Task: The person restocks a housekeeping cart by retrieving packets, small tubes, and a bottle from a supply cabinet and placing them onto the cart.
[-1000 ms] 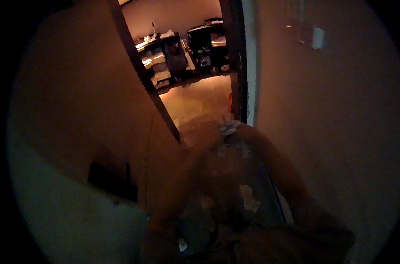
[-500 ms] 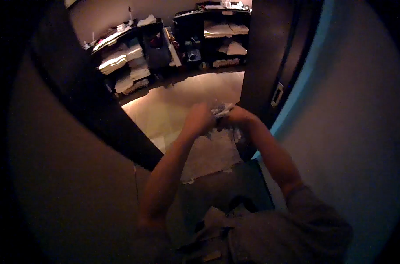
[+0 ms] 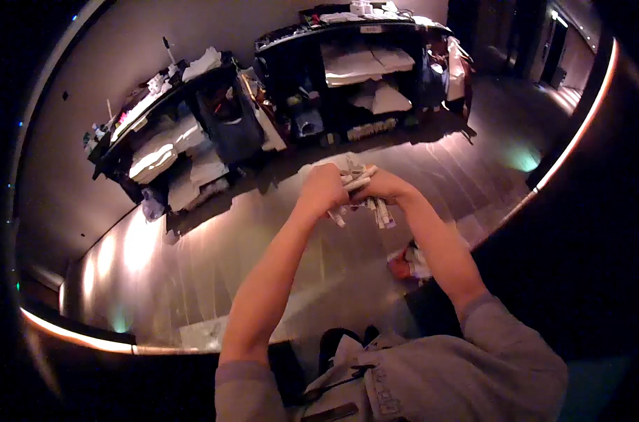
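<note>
The left hand and right hand clutch small pale packets, some jutting out underneath. Beyond them, two carts with folded linen stand on the floor along a wall.

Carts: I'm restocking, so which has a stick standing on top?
The left cart: a dark stick rises above it; the right cart shows none.

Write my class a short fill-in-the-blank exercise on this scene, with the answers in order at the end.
1. The left hand and the ____ hand hold the small pale pieces.
2. Beyond the hands, the number of dark carts is ____.
3. The folded cloths on the cart shelves are mostly ____ in colour.

Missing words: right; two; white.
</note>
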A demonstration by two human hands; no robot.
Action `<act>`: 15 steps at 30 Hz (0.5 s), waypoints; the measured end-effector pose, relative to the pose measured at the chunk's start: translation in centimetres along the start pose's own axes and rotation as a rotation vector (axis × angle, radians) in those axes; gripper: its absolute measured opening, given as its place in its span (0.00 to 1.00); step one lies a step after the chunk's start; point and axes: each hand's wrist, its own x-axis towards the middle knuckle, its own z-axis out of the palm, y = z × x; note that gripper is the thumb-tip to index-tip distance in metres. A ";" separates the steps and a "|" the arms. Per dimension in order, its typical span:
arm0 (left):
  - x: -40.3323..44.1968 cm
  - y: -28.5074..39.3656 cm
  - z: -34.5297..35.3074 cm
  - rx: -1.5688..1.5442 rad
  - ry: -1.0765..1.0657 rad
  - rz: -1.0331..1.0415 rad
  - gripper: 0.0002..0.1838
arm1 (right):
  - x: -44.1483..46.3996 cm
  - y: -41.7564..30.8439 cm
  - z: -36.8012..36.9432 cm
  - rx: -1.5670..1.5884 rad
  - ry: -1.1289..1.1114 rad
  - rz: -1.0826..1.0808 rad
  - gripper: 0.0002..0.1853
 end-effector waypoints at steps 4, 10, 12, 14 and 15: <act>14.6 -3.4 -2.4 0.064 0.098 0.045 0.14 | 12.4 -1.1 -7.4 -0.024 0.020 -0.081 0.18; 33.1 -3.8 -4.1 -0.003 -0.030 0.141 0.16 | 24.1 -1.6 -17.9 0.040 0.217 -0.101 0.16; 39.1 -2.4 -4.8 -0.031 -0.093 0.210 0.18 | 26.6 -1.2 -22.9 0.033 0.318 -0.056 0.17; 45.6 -0.6 -4.8 -0.005 -0.061 0.370 0.19 | 29.1 -1.7 -27.8 0.045 0.402 -0.053 0.17; 49.1 0.3 -4.4 0.002 -0.058 0.406 0.19 | 30.2 -1.7 -30.4 0.052 0.447 -0.048 0.17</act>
